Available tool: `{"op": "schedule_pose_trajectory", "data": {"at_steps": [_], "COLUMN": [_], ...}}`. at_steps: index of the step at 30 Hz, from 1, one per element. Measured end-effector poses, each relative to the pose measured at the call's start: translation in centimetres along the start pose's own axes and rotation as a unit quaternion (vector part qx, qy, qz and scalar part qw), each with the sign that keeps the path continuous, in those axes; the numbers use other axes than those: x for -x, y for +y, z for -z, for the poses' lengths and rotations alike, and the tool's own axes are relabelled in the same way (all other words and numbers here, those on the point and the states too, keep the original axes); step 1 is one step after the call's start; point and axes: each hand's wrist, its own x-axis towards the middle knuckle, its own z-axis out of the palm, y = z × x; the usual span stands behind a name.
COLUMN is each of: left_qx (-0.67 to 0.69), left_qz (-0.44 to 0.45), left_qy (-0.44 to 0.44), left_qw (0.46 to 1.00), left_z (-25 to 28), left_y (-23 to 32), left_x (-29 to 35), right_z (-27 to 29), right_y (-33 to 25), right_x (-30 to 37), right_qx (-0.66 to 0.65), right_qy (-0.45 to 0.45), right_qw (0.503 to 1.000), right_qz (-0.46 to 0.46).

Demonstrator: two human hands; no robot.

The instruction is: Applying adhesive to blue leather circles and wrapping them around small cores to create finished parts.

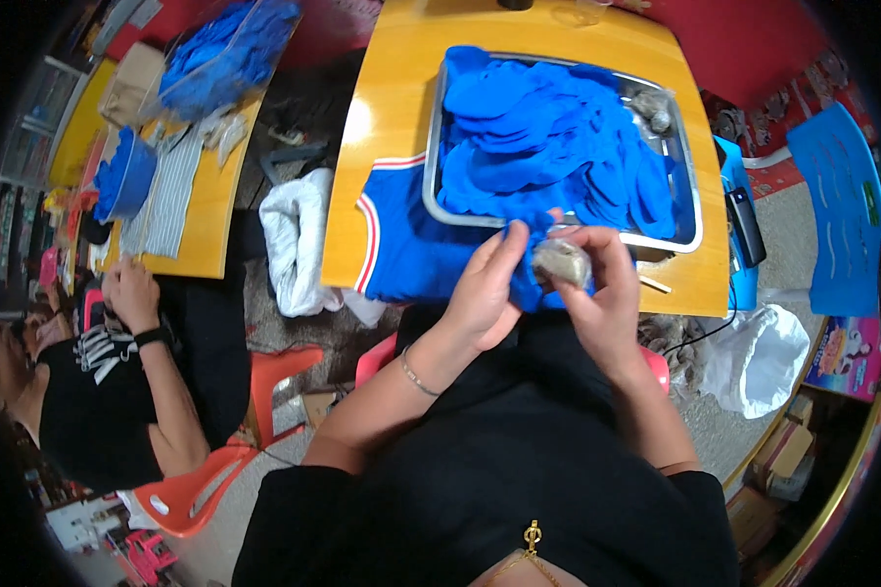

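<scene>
My left hand (487, 289) is closed on a small blue fabric piece (527, 284), thumb on top, in front of the tray. Between the thumb and fingers of my right hand (607, 289) is a crumpled, greyish lump in clear plastic (562, 262), held against the blue piece. What the lump is made of I cannot tell. Just beyond my hands, a metal tray (693, 210) holds a heap of rounded blue fabric pieces (548, 137). A similar grey lump (651, 110) lies in its far right corner. A blue garment with red-and-white trim (401, 245) lies partly under the tray.
Left, a seated person in black (98, 411) works at another table (201, 240) with a blue bowl (139, 176) and a large clear bag of blue fabric (230, 64). An orange chair (201, 489) stands between us. Right are a blue chair (837, 215) and a white plastic bag (759, 362).
</scene>
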Motion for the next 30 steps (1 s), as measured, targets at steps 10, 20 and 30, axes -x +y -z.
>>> {"op": "schedule_pose_trajectory", "data": {"at_steps": [10, 20, 30], "left_qx": [0.041, 0.18, 0.198], "left_qz": [0.0, -0.046, -0.009], "left_qy": [-0.041, -0.065, -0.068], "left_qw": [0.998, 0.98, 0.978], "left_z": [-0.8, -3.6, 0.5], "left_y": [2.2, 2.9, 4.5], "left_x": [-2.5, -8.6, -4.5], "right_z": [-2.3, -8.9, -0.7], "right_y": [-3.0, -1.9, -15.7], "right_x": [-0.6, 3.1, 2.0], "right_qx": [0.359, 0.253, 0.023], "right_qy": [0.016, -0.396, -0.249], "right_qw": [0.853, 0.766, 0.807], "right_qz": [0.379, 0.439, 0.534]}}
